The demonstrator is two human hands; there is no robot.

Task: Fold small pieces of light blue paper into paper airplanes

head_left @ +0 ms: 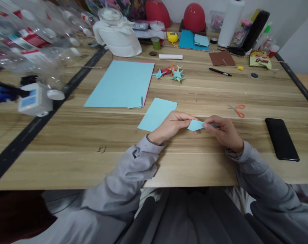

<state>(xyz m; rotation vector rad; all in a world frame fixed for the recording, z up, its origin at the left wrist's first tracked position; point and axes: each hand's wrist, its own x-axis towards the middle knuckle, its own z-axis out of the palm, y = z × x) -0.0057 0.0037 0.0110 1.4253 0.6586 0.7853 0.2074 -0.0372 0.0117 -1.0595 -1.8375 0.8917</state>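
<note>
Between my two hands is a small folded piece of light blue paper (pixel 195 125), raised a little over the wooden table. My left hand (pixel 173 124) pinches its left side. At its right end the thumb and fingers of my right hand (pixel 224 130) close on it, and a dark, thin strip shows by those fingers; I cannot tell whether it is part of the paper. Partly behind my left hand lies a light blue rectangular sheet (pixel 157 113). Farther back is a stack of large light blue sheets (pixel 123 84), with several folded paper cranes (pixel 173 73) to its right.
Orange-handled scissors (pixel 237 110) and a black phone (pixel 282 139) lie to the right. Farther back are a black pen (pixel 220 72), brown paper (pixel 222 58) and a yellow tape measure (pixel 172 37). Plastic bottles (pixel 37 40) crowd the left, near a white box (pixel 35 98).
</note>
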